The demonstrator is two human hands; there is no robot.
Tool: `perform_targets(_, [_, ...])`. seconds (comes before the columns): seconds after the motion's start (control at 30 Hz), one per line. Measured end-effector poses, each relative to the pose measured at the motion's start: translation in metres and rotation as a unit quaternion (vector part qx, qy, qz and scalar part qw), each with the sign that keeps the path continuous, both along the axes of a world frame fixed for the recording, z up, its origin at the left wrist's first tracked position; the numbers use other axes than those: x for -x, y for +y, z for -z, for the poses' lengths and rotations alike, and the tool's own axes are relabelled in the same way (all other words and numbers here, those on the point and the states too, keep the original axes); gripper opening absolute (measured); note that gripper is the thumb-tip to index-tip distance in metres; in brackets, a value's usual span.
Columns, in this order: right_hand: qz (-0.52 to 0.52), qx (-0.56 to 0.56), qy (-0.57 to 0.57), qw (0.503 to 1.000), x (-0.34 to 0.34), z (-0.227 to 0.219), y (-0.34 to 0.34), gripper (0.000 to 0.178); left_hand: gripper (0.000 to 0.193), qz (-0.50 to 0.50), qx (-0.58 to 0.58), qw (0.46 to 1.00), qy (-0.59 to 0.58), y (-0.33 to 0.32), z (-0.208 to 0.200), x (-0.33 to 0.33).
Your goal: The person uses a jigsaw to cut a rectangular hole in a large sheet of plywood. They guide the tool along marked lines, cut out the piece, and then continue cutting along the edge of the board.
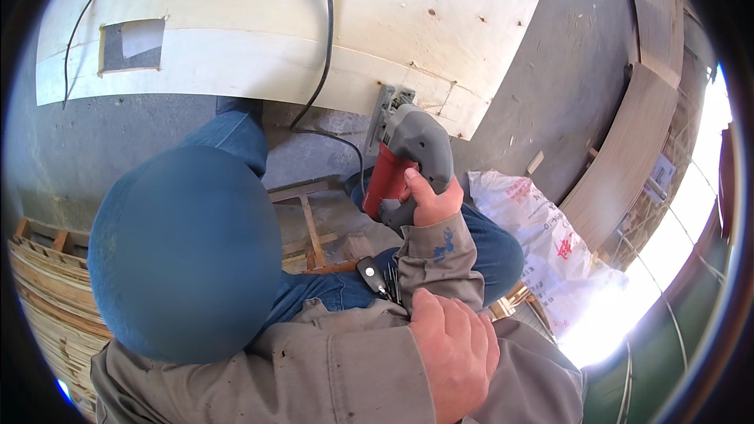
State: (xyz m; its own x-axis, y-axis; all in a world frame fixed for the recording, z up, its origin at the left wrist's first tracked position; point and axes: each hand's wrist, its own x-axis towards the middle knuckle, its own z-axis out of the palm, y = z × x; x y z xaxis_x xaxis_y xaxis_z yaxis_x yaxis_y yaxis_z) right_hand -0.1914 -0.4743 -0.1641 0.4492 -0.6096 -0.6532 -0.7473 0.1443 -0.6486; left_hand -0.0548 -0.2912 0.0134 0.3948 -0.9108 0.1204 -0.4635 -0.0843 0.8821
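My right hand is closed round the handle of a red and grey jigsaw. Its metal base plate meets the near edge of a pale plywood sheet, close to some dark drawn lines. The blade is hidden. A black cord runs from the tool across the sheet. Crossing my lap, my left arm ends with my left hand curled over my right forearm sleeve; its fingertips are partly hidden. A dark key fob with keys hangs by my right cuff.
A square hole opens in the sheet's left part. White printed sacks lie right of my leg. Long wooden boards curve along the right. Stacked timber stands at lower left, with wooden slats below the sheet.
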Motion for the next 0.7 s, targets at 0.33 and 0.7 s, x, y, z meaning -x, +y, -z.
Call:
perform_targets(0.33, [-0.012, 0.007, 0.003, 1.0, -0.0046, -0.0024, -0.0004, 0.032, 0.04, -0.008, 0.013, 0.999, 0.039, -0.001, 0.0028, -0.0029])
perform_targets(0.7, [-0.027, 0.014, -0.005, 1.0, -0.0079, -0.0073, 0.0036, 0.022, 0.04, 0.009, 0.0, 1.0, 0.019, -0.0018, 0.0012, -0.0031])
